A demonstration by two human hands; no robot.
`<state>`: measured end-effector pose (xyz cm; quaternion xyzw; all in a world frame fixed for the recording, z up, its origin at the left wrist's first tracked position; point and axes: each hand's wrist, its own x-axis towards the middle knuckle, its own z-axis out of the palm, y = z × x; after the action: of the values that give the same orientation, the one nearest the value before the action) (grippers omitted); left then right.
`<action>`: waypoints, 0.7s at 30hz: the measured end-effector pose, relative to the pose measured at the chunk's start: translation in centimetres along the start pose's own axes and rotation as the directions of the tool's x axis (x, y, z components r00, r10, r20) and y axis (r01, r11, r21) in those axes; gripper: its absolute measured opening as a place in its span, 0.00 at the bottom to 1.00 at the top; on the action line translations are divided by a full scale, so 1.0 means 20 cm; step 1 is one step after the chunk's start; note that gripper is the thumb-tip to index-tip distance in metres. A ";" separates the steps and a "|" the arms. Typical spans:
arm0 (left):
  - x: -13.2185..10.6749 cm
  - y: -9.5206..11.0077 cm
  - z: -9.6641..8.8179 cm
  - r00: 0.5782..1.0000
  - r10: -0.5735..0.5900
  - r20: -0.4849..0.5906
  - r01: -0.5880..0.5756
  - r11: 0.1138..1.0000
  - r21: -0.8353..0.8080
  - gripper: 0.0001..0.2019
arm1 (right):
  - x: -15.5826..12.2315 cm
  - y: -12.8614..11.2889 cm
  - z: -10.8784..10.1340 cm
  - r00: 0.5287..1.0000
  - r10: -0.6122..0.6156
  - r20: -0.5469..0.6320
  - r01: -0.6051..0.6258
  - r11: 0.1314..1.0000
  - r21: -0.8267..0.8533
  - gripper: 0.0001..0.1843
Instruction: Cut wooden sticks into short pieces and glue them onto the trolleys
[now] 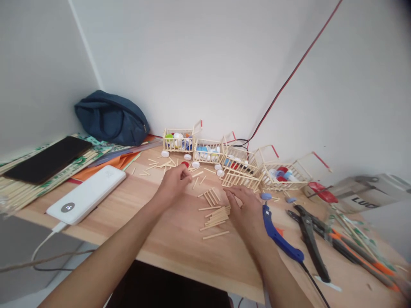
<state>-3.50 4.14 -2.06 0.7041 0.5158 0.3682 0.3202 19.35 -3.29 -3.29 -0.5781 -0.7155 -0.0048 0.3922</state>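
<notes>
My left hand [175, 182] is closed in a pinch above the scattered short wooden sticks [164, 163], near a red bottle cap [185, 164]. What its fingertips hold, if anything, is too small to make out. My right hand [246, 208] rests low over the table, thumb and index finger drawn together. Just beyond its fingertips lies a slatted stick panel [241, 179]. Beside its thumb are a loose pile of cut sticks [216, 217] and a small grid of sticks [210, 197]. Whether the right fingertips grip a stick cannot be seen.
Miniature stick carts filled with bottle caps, including one cart [178, 141], line the wall. A blue glue gun [282, 241] and pliers [311, 241] lie at right. At left are a white power bank [86, 194], a phone [48, 159] and a blue pouch [112, 117].
</notes>
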 end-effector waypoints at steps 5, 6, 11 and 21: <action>-0.02 0.04 0.06 0.940 -0.065 0.336 0.228 0.852 -0.472 0.09 | 0.02 0.00 -0.01 0.995 0.092 0.040 -0.097 0.977 0.187 0.14; -0.03 0.06 0.07 0.930 -0.059 0.363 0.241 0.843 -0.481 0.10 | 0.03 -0.01 -0.02 0.992 0.112 0.052 -0.120 0.971 0.207 0.15; -0.08 0.13 0.10 0.905 0.003 0.426 0.215 0.860 -0.462 0.09 | 0.04 -0.03 -0.03 0.981 0.142 0.132 -0.173 0.947 0.269 0.12; -0.12 0.15 0.13 0.924 0.057 0.377 0.051 0.962 -0.270 0.14 | 0.03 -0.07 -0.01 0.985 0.090 0.150 -0.132 0.945 0.298 0.09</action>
<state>-0.17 0.83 -1.36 0.7116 0.3866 0.2926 0.5085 18.23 -3.35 -2.26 -0.5485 -0.6986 0.1676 0.4278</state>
